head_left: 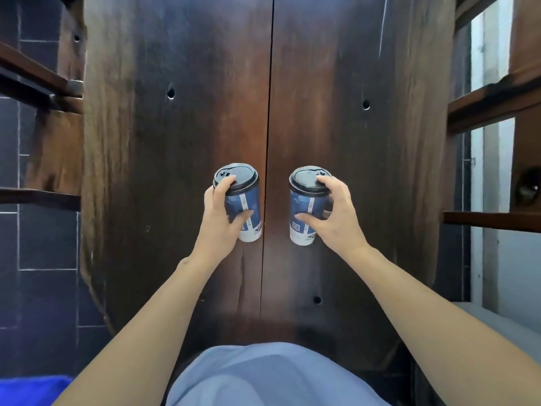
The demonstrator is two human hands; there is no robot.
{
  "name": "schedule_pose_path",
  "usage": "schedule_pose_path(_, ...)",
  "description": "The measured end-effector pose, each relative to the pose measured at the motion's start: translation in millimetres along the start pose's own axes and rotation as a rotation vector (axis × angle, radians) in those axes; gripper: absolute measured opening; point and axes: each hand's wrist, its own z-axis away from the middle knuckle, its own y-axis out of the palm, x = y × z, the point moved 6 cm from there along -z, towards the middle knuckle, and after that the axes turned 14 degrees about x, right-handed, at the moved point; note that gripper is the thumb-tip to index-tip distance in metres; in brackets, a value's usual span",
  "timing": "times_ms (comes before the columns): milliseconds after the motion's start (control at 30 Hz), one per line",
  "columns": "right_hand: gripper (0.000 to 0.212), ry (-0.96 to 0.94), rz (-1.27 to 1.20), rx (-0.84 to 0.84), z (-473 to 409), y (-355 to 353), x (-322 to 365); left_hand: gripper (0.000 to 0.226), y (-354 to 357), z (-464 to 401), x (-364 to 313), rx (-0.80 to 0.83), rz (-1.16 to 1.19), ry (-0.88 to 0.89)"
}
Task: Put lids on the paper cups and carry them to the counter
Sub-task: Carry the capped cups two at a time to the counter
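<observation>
Paper cups, two of them, both blue-and-white with black lids already on. The left cup (244,209) is gripped by the left hand (224,221), fingers curled round the side with one fingertip up on its black lid (236,177). Same deal on the other side: the right hand (333,215) wraps round the right cup (304,215), thumb across the front, a finger on its lid (308,179). They sit either side of the seam running down the dark wooden bench (175,142), close together but not touching. Can't really tell if the cups are resting on the wood or lifted just off it. Wooden chairs (44,83) flank the bench on both sides.
</observation>
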Motion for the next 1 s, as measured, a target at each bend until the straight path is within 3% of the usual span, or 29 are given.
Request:
schedule_pose_path(300,0.082,-0.013,-0.153,0.149,-2,7,31,0.080,-1,0,-27,0.230,0.214,0.016)
schedule_pose_path(467,0.072,-0.031,-0.223,0.250,35,-7,58,0.076,-11,45,-54,0.333,0.492,-0.031)
schedule_pose_path(700,0.064,-0.084,-0.312,0.399,100,-13,102,0.063,-6,114,-83,0.317,0.777,0.054)
schedule_pose_path(1000,0.064,-0.193,-0.285,0.359,168,-27,129,0.054,-3,185,-116,0.235,0.736,0.157)
